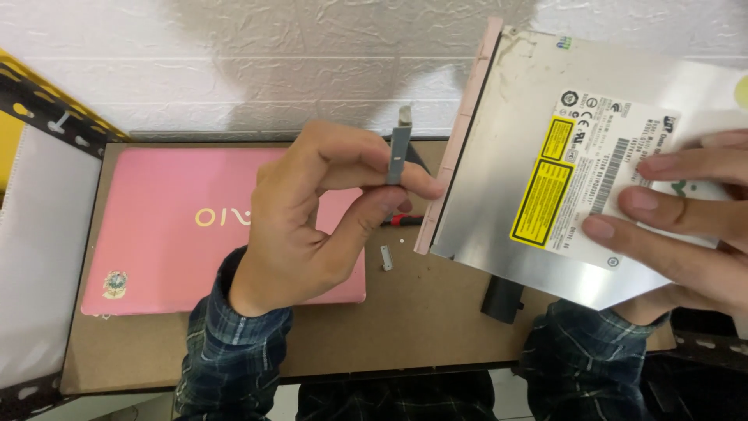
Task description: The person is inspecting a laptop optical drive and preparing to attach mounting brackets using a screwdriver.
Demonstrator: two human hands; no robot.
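Right hand (686, 226) gripping silver optical drive (499, 195) (yellow-white label, right of frame); left hand (312, 226) pinching grey bracket (398, 156) above pink laptop (171, 226).

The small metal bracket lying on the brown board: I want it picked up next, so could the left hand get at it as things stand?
Probably not right away. The small metal bracket lies uncovered just right of the left hand, but that hand's fingers pinch a grey metal strip, which would have to go down first.

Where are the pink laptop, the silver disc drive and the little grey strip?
pink laptop (167, 234), head view, bare lid.
silver disc drive (499, 195), head view, bare metal cover.
grey strip (398, 156), head view, middle, between the left hand's fingertips.
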